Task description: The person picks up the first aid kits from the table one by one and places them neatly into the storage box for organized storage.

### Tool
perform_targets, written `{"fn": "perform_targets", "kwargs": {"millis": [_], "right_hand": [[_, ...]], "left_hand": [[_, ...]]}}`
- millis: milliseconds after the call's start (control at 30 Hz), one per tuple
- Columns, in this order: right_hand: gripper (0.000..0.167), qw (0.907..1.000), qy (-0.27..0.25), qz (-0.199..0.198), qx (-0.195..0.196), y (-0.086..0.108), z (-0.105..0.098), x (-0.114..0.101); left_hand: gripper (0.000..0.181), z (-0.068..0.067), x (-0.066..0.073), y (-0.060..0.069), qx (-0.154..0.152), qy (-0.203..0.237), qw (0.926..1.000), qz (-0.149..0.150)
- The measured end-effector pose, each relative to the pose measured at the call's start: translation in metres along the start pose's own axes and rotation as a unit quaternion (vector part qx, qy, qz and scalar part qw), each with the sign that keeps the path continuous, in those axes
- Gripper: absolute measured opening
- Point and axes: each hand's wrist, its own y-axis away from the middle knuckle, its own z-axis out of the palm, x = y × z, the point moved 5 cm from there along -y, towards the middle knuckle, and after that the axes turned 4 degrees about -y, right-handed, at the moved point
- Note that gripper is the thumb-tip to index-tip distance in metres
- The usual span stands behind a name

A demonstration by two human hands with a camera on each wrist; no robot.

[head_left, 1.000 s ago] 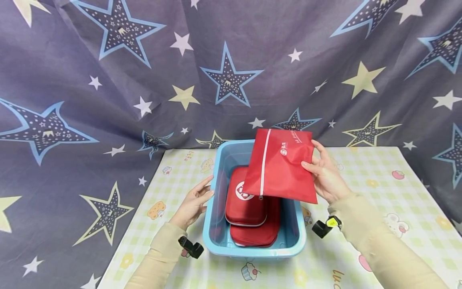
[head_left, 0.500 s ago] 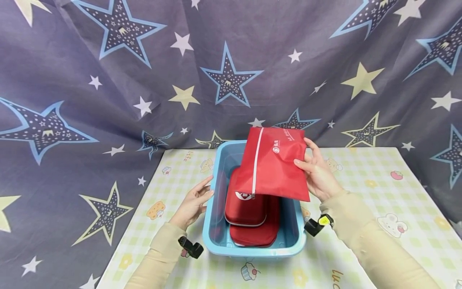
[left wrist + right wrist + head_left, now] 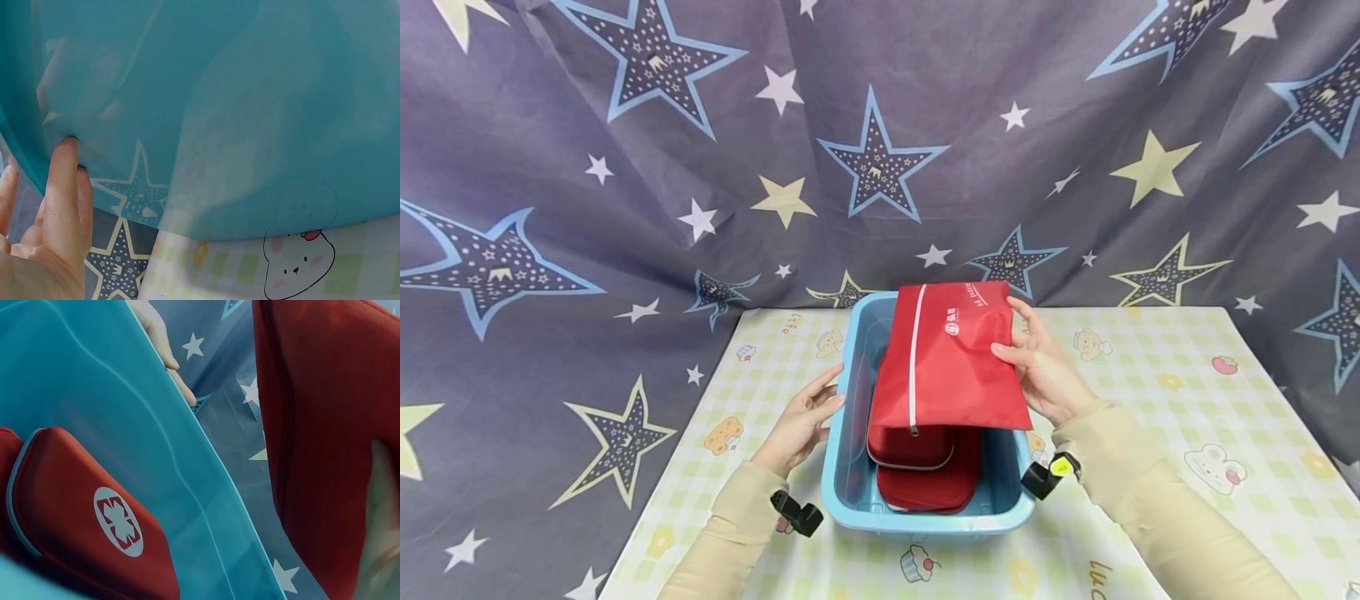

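Note:
A flat red zip pouch (image 3: 958, 358) with a white zipper line and a white logo hangs tilted over the light blue bin (image 3: 925, 522). My right hand (image 3: 1047, 364) pinches the pouch by its right edge, thumb on top; the right wrist view shows the pouch (image 3: 331, 425) up close. My left hand (image 3: 801, 423) rests against the outside of the bin's left wall, fingers fairly straight (image 3: 62, 194). Inside the bin lies a red hard case (image 3: 912, 448), partly covered by the pouch; its round white emblem (image 3: 119, 522) shows in the right wrist view. Another red case (image 3: 928, 490) lies beneath it.
A checked tablecloth (image 3: 1150, 375) with cartoon prints lies under the bin. A dark star-patterned curtain (image 3: 880, 242) hangs behind the table's back edge. Each wrist carries a small black camera (image 3: 797, 512).
My right hand has moved left with the pouch and slightly lowered it, so it covers more of the bin and the upper case's emblem. My left hand stays in place.

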Motion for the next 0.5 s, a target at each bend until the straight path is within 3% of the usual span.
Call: {"fn": "perform_targets", "kwargs": {"millis": [500], "right_hand": [[0.072, 0.9951, 0.086, 0.047, 0.013, -0.011, 0.011, 0.021]], "left_hand": [[0.057, 0.0, -0.001, 0.0, 0.002, -0.005, 1.0, 0.0]]}}
